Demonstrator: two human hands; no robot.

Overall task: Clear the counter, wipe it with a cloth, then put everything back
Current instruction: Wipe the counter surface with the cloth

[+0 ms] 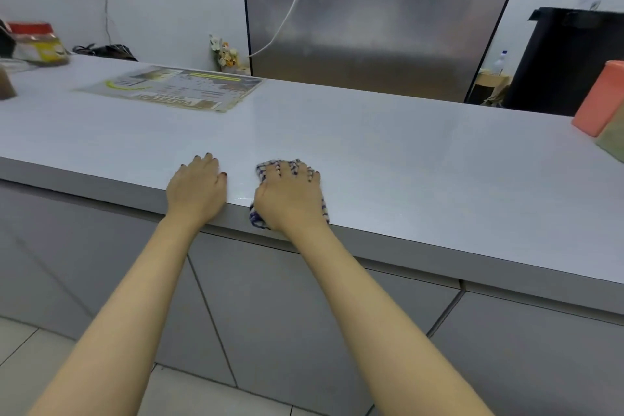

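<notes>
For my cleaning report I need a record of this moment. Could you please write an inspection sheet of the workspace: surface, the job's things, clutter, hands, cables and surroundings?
Surface: grey counter, bare across its middle.
Job's things: checked cloth at the front edge, under the right hand.
Clutter: newspaper flat at the back left; red-lidded jar far left; pink box and greenish box at the right end.
Hands: left hand flat on the counter, holding nothing; right hand spread over the cloth, pressing it.
Cables: white cable hanging before the steel panel; thin wire down the left wall.
Surroundings: black bin behind the counter; grey cabinets below.
</notes>
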